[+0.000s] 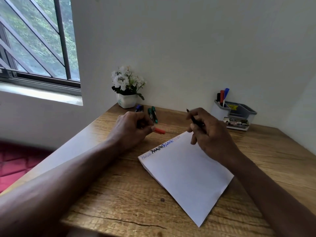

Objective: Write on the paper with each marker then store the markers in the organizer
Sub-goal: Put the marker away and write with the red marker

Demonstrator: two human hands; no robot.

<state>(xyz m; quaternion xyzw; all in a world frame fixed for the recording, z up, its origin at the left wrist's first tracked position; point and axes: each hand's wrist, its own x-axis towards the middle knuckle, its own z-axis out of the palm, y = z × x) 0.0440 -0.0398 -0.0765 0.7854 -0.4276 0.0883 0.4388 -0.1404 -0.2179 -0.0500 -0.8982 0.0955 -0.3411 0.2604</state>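
White paper lies skewed at the middle of the wooden bench, one corner pointing to 6 o'clock. The same word is lettered several times along its far edge in pale blue, black and blue ink; the last, faint copy is too blurred to read.

Over the paper's 12 o'clock corner the right hand grips a slim dark marker, fingers curled round the barrel and the tip aimed toward 11 o'clock, clear of the sheet. At 10 o'clock from the paper the left hand is clenched on an orange-red cap, which juts from the fist toward the right hand.

Beyond the left hand, at 11 o'clock, two green markers lie side by side on the bench, with two blue markers just beside them. At 2 o'clock stands the grey organizer, with black, red and blue stored markers upright in its tall compartment. A small printed box sits against its front.

A white pot of white flowers stands at 12 o'clock by the wall, and a barred window fills the 10 o'clock corner.
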